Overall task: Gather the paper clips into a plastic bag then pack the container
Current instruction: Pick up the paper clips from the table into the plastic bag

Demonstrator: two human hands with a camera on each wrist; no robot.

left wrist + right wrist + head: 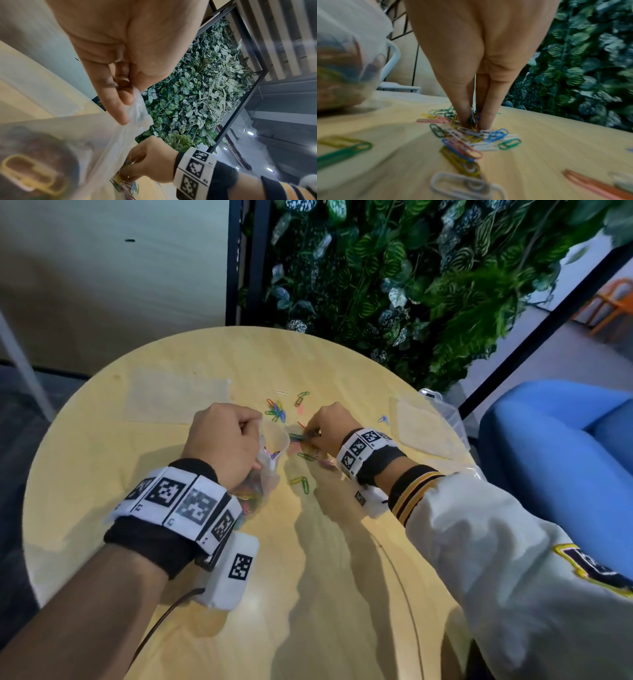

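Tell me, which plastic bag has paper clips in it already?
The plastic bag that the left hand holds open; coloured paper clips show through it. The other bag lies flat on the table's far left, with nothing visible inside.

wrists: marker-tag bands [178, 501] | right sleeve [513, 563]: white, striped cuff

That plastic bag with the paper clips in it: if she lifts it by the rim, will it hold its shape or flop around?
Probably floppy: the plastic bag is thin, and its rim crumples where the left hand pinches it. The paper clips inside would likely sag to the bottom and pull the mouth narrower. It looks light, so it may swing when lifted.
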